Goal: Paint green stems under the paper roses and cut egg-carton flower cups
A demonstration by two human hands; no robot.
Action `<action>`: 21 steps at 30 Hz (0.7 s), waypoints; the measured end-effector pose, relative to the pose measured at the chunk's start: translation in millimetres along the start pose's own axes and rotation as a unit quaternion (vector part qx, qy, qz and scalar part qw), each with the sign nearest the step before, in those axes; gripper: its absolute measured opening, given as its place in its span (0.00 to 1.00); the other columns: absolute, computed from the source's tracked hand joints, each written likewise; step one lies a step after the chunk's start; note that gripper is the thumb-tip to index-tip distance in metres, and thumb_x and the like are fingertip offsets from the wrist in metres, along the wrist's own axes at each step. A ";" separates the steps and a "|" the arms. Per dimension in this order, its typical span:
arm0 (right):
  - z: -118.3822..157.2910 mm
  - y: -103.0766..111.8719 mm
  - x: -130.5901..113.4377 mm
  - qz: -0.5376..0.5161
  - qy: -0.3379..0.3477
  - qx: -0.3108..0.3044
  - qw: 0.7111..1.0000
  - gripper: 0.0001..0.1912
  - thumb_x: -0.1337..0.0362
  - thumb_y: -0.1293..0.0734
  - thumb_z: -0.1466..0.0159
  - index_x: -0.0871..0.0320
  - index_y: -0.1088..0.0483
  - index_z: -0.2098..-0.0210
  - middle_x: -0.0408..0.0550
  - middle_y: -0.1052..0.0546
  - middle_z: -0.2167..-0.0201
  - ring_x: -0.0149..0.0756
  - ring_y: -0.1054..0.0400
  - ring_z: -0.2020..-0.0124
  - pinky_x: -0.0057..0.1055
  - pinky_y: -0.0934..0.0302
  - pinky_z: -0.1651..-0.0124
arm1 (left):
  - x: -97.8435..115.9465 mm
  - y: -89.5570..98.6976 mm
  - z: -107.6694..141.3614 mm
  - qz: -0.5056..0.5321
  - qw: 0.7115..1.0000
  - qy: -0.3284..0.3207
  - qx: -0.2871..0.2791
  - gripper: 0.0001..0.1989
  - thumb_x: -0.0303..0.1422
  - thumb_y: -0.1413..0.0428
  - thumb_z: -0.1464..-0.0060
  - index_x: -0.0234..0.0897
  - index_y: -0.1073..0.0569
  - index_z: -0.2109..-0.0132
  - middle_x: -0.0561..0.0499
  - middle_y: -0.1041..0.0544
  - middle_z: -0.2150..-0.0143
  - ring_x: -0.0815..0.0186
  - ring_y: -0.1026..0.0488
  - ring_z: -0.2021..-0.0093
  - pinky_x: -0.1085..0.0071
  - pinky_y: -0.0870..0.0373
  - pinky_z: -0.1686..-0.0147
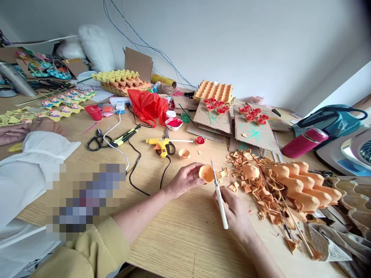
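My left hand pinches a small orange egg-carton cup by its edge, the hollow side facing me. My right hand grips white-handled scissors, seen nearly edge-on, with the metal tips pointing up beside the cup's right rim. Part of the right fingers is hidden behind the handle. Another trimmed cup sits on the table beyond my left hand. To the right of my hands lies a heap of torn orange carton scraps, next to an orange egg-carton piece.
A yellow glue gun, black-handled scissors and a bowl of red paint lie ahead. Red flowers stand on cardboard. A pink bottle is at right. Another person's white sleeve is at left.
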State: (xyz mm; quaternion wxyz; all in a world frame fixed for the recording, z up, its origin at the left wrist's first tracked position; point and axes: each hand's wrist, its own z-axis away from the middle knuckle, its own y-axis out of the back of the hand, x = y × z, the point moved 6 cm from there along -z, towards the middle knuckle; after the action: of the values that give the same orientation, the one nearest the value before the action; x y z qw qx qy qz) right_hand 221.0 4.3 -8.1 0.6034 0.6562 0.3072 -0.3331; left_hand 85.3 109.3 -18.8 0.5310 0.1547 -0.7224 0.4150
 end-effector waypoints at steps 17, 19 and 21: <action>0.7 -4.0 -4.8 -0.104 -0.018 -0.088 0.990 0.27 0.39 0.46 0.31 0.55 0.41 0.73 0.41 0.36 0.77 0.32 0.42 0.74 0.31 0.44 0.70 | -4.6 2.7 -1.0 0.028 0.999 0.020 0.006 0.25 0.34 0.28 0.58 0.34 0.24 0.52 0.46 0.22 0.54 0.62 0.25 0.55 0.67 0.24 0.57; 1.0 -4.3 -2.8 -0.106 -0.032 -0.083 0.990 0.27 0.39 0.46 0.32 0.55 0.41 0.74 0.41 0.36 0.77 0.32 0.42 0.75 0.30 0.45 0.71 | -4.2 2.6 -1.0 0.034 0.999 0.020 0.005 0.24 0.34 0.28 0.58 0.34 0.23 0.53 0.47 0.22 0.55 0.63 0.25 0.56 0.68 0.24 0.58; 1.2 -5.4 0.1 -0.115 -0.050 -0.082 0.989 0.27 0.38 0.44 0.32 0.54 0.41 0.74 0.40 0.37 0.79 0.31 0.44 0.76 0.30 0.47 0.73 | -3.6 2.5 -1.0 0.040 0.999 0.021 0.003 0.24 0.34 0.28 0.58 0.34 0.23 0.53 0.47 0.22 0.56 0.64 0.26 0.56 0.67 0.24 0.58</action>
State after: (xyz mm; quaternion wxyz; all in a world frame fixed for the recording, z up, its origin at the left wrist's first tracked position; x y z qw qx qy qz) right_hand 216.6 3.5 -11.4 0.6277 0.5471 0.3760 -0.4065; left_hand 85.7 110.8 -23.1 0.5285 0.1183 -0.7157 0.4410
